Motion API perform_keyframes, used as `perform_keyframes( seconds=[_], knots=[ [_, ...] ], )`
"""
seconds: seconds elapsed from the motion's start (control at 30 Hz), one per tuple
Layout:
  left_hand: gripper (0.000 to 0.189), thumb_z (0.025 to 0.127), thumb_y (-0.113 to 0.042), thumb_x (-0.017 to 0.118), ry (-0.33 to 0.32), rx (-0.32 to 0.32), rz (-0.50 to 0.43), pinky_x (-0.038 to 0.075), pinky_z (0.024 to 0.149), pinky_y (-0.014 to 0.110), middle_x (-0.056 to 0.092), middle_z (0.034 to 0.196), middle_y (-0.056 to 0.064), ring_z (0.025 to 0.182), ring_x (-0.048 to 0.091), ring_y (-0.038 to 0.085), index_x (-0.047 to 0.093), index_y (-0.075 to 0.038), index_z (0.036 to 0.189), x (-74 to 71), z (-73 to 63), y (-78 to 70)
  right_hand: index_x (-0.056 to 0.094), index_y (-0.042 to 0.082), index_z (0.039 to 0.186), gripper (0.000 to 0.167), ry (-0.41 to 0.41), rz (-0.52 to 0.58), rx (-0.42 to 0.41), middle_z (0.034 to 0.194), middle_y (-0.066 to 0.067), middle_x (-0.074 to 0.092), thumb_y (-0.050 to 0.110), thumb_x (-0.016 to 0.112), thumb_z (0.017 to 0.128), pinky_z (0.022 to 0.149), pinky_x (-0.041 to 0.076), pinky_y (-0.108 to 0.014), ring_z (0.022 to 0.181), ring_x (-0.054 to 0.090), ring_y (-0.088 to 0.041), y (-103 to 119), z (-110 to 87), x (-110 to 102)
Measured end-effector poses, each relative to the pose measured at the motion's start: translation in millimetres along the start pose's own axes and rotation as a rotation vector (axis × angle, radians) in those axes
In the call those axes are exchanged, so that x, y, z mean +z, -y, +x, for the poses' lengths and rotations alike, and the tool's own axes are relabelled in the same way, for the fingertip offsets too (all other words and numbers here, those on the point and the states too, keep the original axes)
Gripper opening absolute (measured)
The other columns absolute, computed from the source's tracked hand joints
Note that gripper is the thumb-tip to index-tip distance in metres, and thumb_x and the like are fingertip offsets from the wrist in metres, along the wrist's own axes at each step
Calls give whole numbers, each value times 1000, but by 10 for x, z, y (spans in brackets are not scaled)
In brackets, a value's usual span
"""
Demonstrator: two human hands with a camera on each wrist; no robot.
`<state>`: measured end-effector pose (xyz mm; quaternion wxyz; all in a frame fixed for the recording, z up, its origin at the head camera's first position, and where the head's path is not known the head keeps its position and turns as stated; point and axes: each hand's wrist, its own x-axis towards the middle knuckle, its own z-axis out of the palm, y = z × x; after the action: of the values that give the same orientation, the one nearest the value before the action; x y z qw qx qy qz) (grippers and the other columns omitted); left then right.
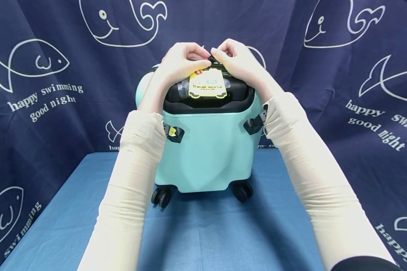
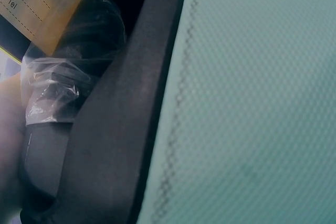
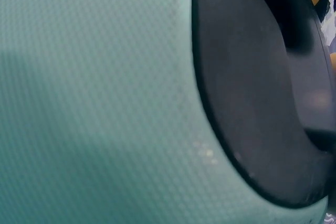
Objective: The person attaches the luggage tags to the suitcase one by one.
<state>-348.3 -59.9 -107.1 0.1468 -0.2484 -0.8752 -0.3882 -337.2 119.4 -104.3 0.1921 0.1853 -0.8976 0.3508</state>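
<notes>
A mint-green suitcase (image 1: 207,150) stands upright on its wheels, with a black panel and handle (image 1: 239,90) at its top. My left hand (image 1: 183,62) and right hand (image 1: 240,62) meet above that handle, fingertips pinching a small black strap (image 1: 213,59) between them; its exact shape is mostly hidden. Just below hangs a yellow luggage tag (image 1: 207,87) reading "Travel world". The left wrist view has the tag's lined back (image 2: 34,3) beside clear plastic wrap (image 2: 52,90) on the handle. In the right wrist view, the black panel (image 3: 241,87) borders the textured shell (image 3: 105,98).
A blue cloth covers the table (image 1: 196,233) under the suitcase. Black wheels (image 1: 161,196) touch it. Behind and at both sides hangs a navy curtain (image 1: 47,131) with white whale and fish drawings. Wrist straps (image 1: 255,124) sit near the suitcase front.
</notes>
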Motion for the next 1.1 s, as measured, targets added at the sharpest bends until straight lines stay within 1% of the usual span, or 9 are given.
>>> perform_keyframes(
  seconds=[0.13, 0.33, 0.47, 0.63, 0.73, 0.87, 1.1],
  knots=[
    [29, 86, -33, 66, -4, -1, -8, 36, 84, 16, 70, 107, -2, 94, 60, 2, 66, -16, 110, -2, -3, -3, 50, 17, 86, 23, -13, 9, -17, 78, 5, 44, 38, 50, 95, 71, 30, -22, 76, 42, -8, -10, 5, 1],
    [30, 86, -34, 65, -13, -22, 6, 37, 85, 18, 70, 106, -1, 93, 60, 4, 65, -16, 109, 1, -13, 9, 57, 15, 95, 22, -8, 80, -16, 85, 6, 53, 37, 53, 94, 76, 33, -20, 82, 46, -8, -11, 11, 12],
    [30, 86, -34, 65, -12, -23, 3, 37, 84, 18, 70, 103, -2, 91, 59, 5, 65, -16, 109, 3, -18, 15, 59, 14, 97, 19, -9, 106, -18, 83, 7, 55, 33, 56, 93, 76, 34, -19, 79, 48, -7, -8, 10, 21],
    [28, 86, -34, 65, -9, -10, -4, 35, 84, 18, 70, 101, -4, 91, 59, 3, 65, -16, 108, 6, -15, 15, 59, 16, 90, 16, -30, 87, -31, 76, 9, 53, 32, 59, 91, 70, 34, -20, 73, 47, -6, -26, -1, 15],
    [27, 86, -33, 65, -6, 5, -10, 35, 85, 18, 70, 103, -3, 91, 60, 2, 65, -16, 108, 11, -10, 11, 58, 18, 84, 15, -39, 95, -42, 73, 9, 53, 31, 60, 90, 67, 34, -21, 70, 48, -7, -45, -8, 4],
    [27, 87, -32, 65, -6, 19, -9, 36, 85, 17, 70, 104, -2, 91, 60, 2, 65, -15, 108, 14, -6, -2, 57, 18, 80, 15, -55, 109, -64, 70, 10, 53, 29, 62, 89, 66, 34, -21, 67, 49, -7, -59, -10, -5],
    [30, 86, -36, 65, -6, -8, 8, 35, 84, 18, 70, 104, -4, 91, 59, 3, 66, -17, 109, 14, -14, -4, 57, 18, 77, 15, -83, 137, -64, 67, 11, 53, 26, 63, 89, 63, 34, -20, 63, 48, -4, -60, -4, 12]
  ],
)
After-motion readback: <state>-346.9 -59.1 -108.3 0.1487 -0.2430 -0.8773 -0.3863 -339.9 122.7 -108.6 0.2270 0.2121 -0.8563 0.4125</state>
